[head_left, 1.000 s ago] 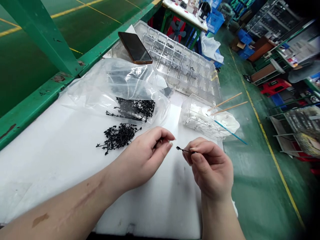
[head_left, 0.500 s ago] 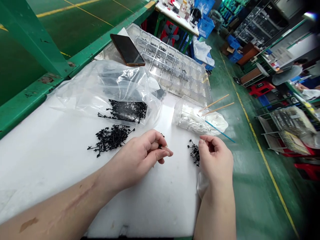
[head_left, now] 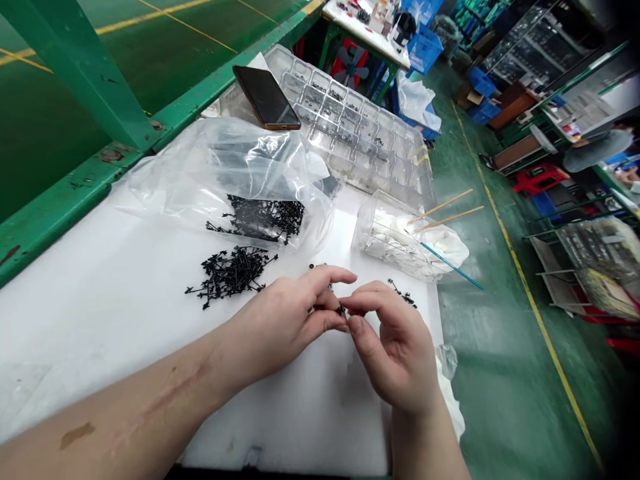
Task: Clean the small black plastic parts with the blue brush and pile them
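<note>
Over the white work surface [head_left: 150, 267] my two hands meet at the fingertips. My left hand [head_left: 300, 307] pinches a small black part [head_left: 341, 310], mostly covered by the fingers. My right hand [head_left: 395, 340] has thumb and forefinger pressed together against that same part; anything else in its pinch is hidden. Left of my hands lies a pile of thin black plastic pieces [head_left: 233, 273] with star-like ends. More of them sit in the mouth of a clear plastic bag [head_left: 265, 219]. Behind my right hand a smaller heap of black pieces [head_left: 404, 293] shows in part.
A clear divided tray [head_left: 345, 120] with small parts stands at the back, a phone [head_left: 267, 98] on its left end. To the right, a clear box [head_left: 395, 233] holds white material, two wooden sticks and a blue stick [head_left: 451, 265]. A green metal frame [head_left: 125, 160] borders the left.
My right hand has moved left from the small heap to my left hand, and their fingertips now meet. My left forefinger has stretched out. The whole view has shifted slightly.
</note>
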